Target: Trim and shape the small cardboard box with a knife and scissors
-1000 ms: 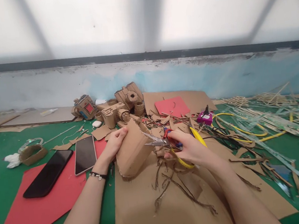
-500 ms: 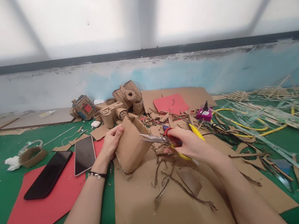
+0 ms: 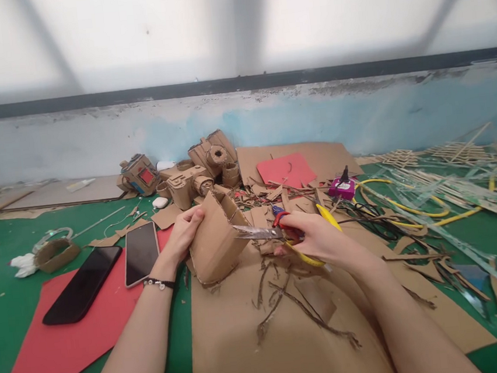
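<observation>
My left hand (image 3: 186, 232) grips the left side of a cardboard box (image 3: 219, 245), thumb on its upper edge. The box is tilted, and its open top shows rough cut edges. My right hand (image 3: 310, 236) is closed round the red and blue handles of a pair of scissors (image 3: 259, 232). The blades point left and lie against the right side of the box. Below both hands spreads a large cardboard sheet (image 3: 247, 351) with torn brown strips (image 3: 304, 310) on it. Something yellow (image 3: 328, 218) shows behind my right hand; its kind is unclear.
On red paper (image 3: 88, 348) at left lie a black phone (image 3: 82, 284) and a second phone (image 3: 141, 254). Cardboard camera models (image 3: 187, 183) stand behind the box. A purple plug adapter (image 3: 342, 187), cables (image 3: 436, 221), thin sticks and clear strips crowd the right.
The view has shifted slightly. The box is turned a little, showing more of its open top. Both hands keep their hold, and the scissor blades look closer together.
</observation>
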### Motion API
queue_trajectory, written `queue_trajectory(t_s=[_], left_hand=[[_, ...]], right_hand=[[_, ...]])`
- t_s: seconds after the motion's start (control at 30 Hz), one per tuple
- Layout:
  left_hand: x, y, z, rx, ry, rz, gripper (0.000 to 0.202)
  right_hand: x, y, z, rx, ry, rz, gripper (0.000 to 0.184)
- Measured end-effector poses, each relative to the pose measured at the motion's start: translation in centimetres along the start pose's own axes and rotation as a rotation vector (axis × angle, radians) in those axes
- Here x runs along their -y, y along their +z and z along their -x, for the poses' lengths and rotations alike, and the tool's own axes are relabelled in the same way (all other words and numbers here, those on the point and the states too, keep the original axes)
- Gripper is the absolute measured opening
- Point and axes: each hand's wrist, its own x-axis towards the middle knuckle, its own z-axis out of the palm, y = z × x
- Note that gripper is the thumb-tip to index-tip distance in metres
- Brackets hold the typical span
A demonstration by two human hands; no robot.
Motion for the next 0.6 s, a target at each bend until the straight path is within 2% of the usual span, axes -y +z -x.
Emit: queue_trajectory(t_s=[0.3, 0.47, 0.53, 0.6], left_hand=[[0.53, -0.45, -0.27, 0.053, 0.019, 0.024, 0.092], [0.47, -0.11, -0.25, 0.028, 0.052, 0.046, 0.09], [0.37, 0.07, -0.32, -0.004, 0.059, 0.047, 0.089], [0.31, 0.13, -0.55, -0.076, 0.098, 0.064, 0.089]], right_hand=[[-0.07, -0.24, 0.33, 0.002, -0.011, 0.034, 0.036], [0.4, -0.31, 0.42, 0.028, 0.035, -0.035, 0.039], [0.31, -0.25, 0.24, -0.014, 0.039, -0.037, 0.041], [-0.26, -0.14, -0.05, -0.114, 0.057, -0.008, 0.041]])
